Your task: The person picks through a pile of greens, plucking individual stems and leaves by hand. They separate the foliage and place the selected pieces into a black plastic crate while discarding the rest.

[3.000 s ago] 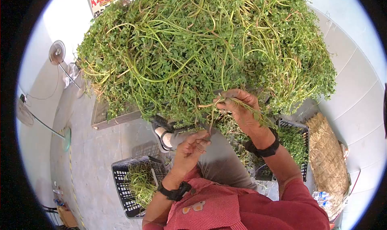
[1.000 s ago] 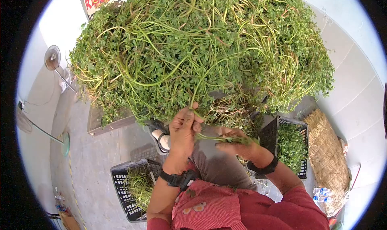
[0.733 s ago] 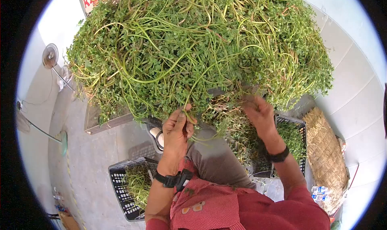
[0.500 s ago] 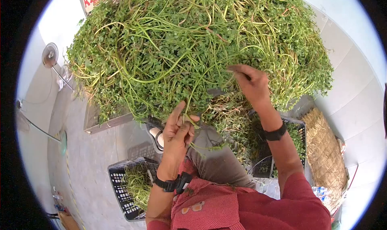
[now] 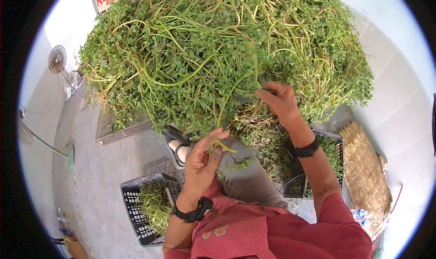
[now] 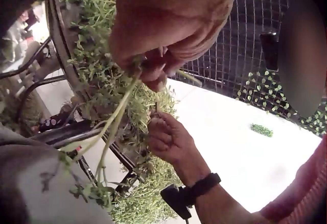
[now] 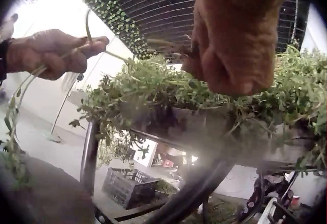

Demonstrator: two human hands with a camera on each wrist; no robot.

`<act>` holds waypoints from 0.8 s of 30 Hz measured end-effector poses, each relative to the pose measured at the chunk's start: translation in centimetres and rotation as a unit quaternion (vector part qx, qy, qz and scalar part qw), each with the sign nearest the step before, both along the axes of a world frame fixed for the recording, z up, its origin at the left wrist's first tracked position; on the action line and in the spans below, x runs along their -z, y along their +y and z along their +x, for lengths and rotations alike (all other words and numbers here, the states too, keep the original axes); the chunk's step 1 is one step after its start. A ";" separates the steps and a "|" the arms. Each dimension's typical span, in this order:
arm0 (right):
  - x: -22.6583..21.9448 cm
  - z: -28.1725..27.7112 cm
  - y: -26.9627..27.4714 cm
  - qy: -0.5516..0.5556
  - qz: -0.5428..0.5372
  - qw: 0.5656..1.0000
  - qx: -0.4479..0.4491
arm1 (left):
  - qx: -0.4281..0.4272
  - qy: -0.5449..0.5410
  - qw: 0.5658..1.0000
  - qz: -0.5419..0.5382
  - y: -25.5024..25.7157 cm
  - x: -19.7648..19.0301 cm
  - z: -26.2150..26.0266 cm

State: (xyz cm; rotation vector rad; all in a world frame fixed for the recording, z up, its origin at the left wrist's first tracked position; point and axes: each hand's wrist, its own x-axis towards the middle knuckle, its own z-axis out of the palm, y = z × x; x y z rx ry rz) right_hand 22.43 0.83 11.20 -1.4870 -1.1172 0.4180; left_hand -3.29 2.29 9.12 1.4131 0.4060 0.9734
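Note:
A big heap of leafy green stems [image 5: 195, 50] fills the upper part of the head view. Below its front edge my left hand [image 5: 202, 161] pinches a few long stems between thumb and fingers. In the left wrist view, these stems [image 6: 116, 114] hang down and end in small leaves. To the right, my right hand [image 5: 282, 103] is at the heap's front, its thumb and fingertips pinched on a thin stem [image 5: 247, 94]. In the right wrist view, the brownish stem end [image 7: 171, 44] sticks out from its fingertips.
The heap lies on a wood-edged table [image 5: 125, 135]. Plucked greens [image 5: 261, 143] lie below it, between my knee and a black crate [image 5: 341, 152] of greens. Another crate [image 5: 129, 200] stands at left. A straw mat [image 5: 365, 177] leans at right; a fan [image 5: 56, 59] stands far left.
My right hand, earlier beside the left holding a leafy sprig, has let it go and moved up to the heap's front. My left hand has kept its stems, lowering slightly.

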 end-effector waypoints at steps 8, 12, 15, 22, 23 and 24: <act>-1.3 -2.9 -6.2 0.398 -0.044 0.896 -0.192 | -0.087 0.000 0.996 -0.011 -1.0 -0.1 -2.0; -0.3 -3.8 -8.3 0.433 -0.030 0.868 -0.242 | -0.150 -0.005 0.986 0.077 -1.8 -1.5 -2.3; 0.1 -4.5 -9.5 0.431 -0.032 0.871 -0.233 | -0.124 -0.041 0.991 -0.003 -2.7 -2.2 -3.2; 2.2 -5.5 -11.8 0.459 -0.024 0.870 -0.180 | -0.093 -0.187 0.973 -0.103 -2.3 -1.1 -3.5; 2.6 -5.4 -12.1 0.462 -0.028 0.867 -0.184 | -0.099 -0.184 0.973 -0.103 -2.4 -1.1 -3.5; 2.7 -5.3 -12.4 0.473 -0.022 0.858 -0.197 | -0.066 -0.215 0.963 -0.149 -2.4 -0.9 -3.4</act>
